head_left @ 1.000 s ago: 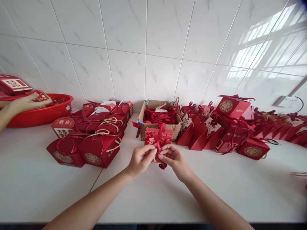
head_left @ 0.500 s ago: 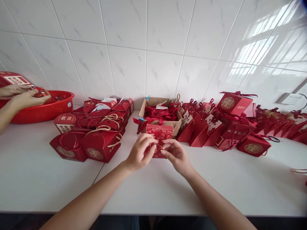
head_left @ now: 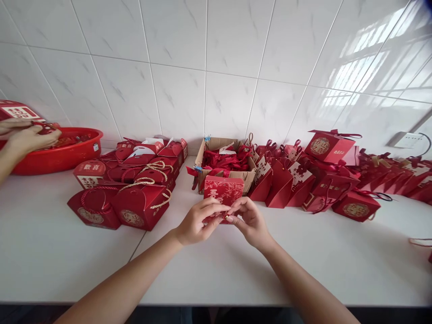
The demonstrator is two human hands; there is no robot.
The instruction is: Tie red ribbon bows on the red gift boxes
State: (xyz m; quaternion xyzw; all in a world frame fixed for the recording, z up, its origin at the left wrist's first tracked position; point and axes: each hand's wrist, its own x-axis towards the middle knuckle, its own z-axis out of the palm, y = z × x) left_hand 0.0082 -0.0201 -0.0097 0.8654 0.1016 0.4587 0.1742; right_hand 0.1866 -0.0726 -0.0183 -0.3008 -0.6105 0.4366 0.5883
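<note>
In front of me a red patterned gift box (head_left: 225,186) stands on the white table, its lower part partly hidden by my fingers. The fingertips of my left hand (head_left: 200,219) and my right hand (head_left: 250,221) meet just before its face. Between my right thumb and finger is a small gold bead (head_left: 226,217), with a bit of red beside it. My left thumb and fingers pinch close against the same spot; what they grip is too small to make out.
Behind the gift box sits a cardboard box (head_left: 249,179) of red ribbons. Finished-looking red boxes with rope handles (head_left: 137,209) stand left, and several red gift boxes (head_left: 281,182) line the right. At far left, another person's hands (head_left: 29,139) work over a red basin (head_left: 67,153).
My two hands have come together, the left shifting right and down, so more of the box's print shows. The other person's hands have moved slightly left.
</note>
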